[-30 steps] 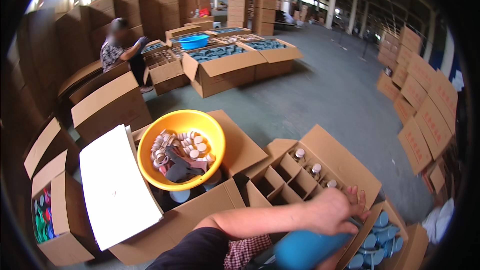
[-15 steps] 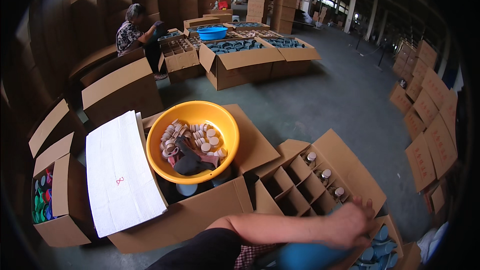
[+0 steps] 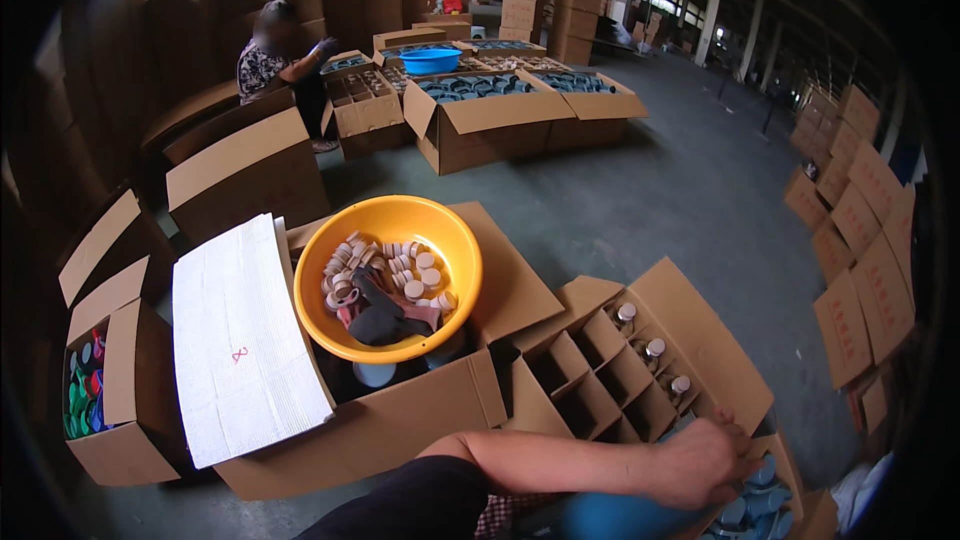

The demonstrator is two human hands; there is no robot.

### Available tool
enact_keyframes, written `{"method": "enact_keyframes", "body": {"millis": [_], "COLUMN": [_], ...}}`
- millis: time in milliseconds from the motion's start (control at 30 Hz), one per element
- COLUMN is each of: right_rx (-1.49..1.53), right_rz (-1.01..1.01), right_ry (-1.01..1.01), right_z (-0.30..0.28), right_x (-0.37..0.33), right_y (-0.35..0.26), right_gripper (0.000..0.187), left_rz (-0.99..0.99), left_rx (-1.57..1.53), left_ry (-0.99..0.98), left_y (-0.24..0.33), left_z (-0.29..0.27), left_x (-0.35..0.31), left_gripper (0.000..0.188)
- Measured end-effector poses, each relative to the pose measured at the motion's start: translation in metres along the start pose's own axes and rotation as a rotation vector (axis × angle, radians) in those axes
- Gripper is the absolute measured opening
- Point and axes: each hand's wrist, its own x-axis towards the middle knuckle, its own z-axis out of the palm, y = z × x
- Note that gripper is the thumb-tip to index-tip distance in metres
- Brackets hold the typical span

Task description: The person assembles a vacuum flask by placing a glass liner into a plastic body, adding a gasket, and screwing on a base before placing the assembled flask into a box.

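My left hand reaches across to the lower right, its back upward and its fingers curled down over the edge of a carton of blue pieces with round ends. What the fingers hold, if anything, is hidden. A blue-grey piece shows just beyond the wrist. Beside the hand stands an open divided carton. Several capped clear bottles fill the cells along its right side; other visible cells hold nothing. Below the forearm lies a blurred blue shape that I cannot make out. My right hand does not show.
A yellow basin with pale round caps and dark gloves rests on a carton, beside stacked white sheets. Coloured pieces fill a carton at left. Further back, a person sits by open cartons and a blue basin.
My left hand has shifted slightly down and right, its fingers now curled lower toward the carton of blue pieces. The seated person's arm has moved slightly. The view has shifted a little.
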Motion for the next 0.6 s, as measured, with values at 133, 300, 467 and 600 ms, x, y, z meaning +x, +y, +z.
{"method": "enact_keyframes", "body": {"millis": [133, 300, 467, 600], "right_rx": [-0.354, -0.607, -0.656, -0.701], "right_rz": [-0.246, -0.25, -0.3, -0.152], "right_ry": [-0.275, -0.462, -0.657, -1.035], "right_z": [0.031, 0.049, 0.083, 0.113], "right_x": [-0.025, -0.025, -0.037, -0.028], "right_y": [-0.031, -0.062, -0.097, -0.133], "right_gripper": [0.06, 0.052, 0.057, 0.056], "left_rz": [0.018, -0.001, -0.049, -0.74], "left_rx": [-0.612, -0.862, -1.07, -1.319], "left_ry": [-0.061, -0.055, 0.21, 0.02], "left_y": [-0.063, -0.069, -0.066, -0.111], "left_z": [0.009, 0.002, 0.007, 0.083], "left_x": [-0.016, -0.025, -0.026, -0.083], "left_gripper": [0.029, 0.028, 0.036, 0.037]}}
